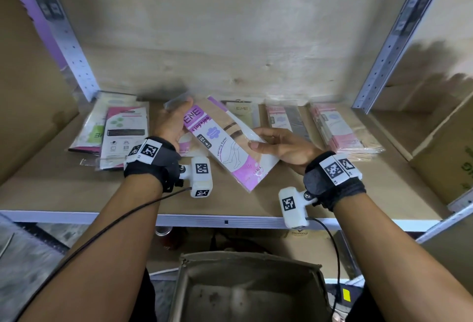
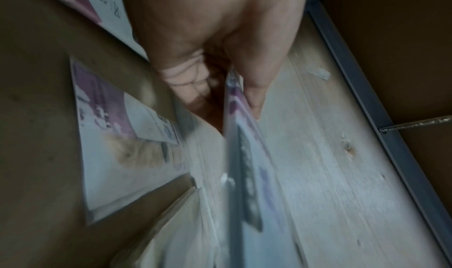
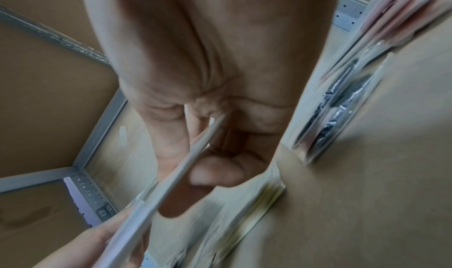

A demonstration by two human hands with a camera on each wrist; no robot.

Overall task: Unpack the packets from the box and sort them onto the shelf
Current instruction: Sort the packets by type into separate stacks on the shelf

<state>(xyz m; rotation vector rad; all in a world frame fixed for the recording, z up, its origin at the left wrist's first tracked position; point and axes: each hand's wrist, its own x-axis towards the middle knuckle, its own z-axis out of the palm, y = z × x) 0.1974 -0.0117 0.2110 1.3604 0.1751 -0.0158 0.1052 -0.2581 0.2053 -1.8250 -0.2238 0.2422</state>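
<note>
A purple and white stocking packet (image 1: 230, 142) hangs tilted above the shelf board (image 1: 358, 188), held by both hands. My left hand (image 1: 179, 122) grips its far top end; in the left wrist view the packet (image 2: 244, 165) runs edge-on between thumb and fingers. My right hand (image 1: 266, 140) pinches its right edge, thumb on top and fingers beneath. The right wrist view shows the packet (image 3: 171, 175) edge-on beside my thumb (image 3: 217, 173). The open cardboard box (image 1: 250, 288) stands below the shelf between my forearms, and no packets show in it.
Sorted packets lie along the back of the shelf: green and magenta ones (image 1: 122, 129) at left, a beige one (image 1: 242, 109), pink ones (image 1: 284, 119) and a pink stack (image 1: 340, 129) at right. Another purple packet (image 2: 110, 127) lies under my left hand. A cardboard carton (image 1: 448, 155) stands far right.
</note>
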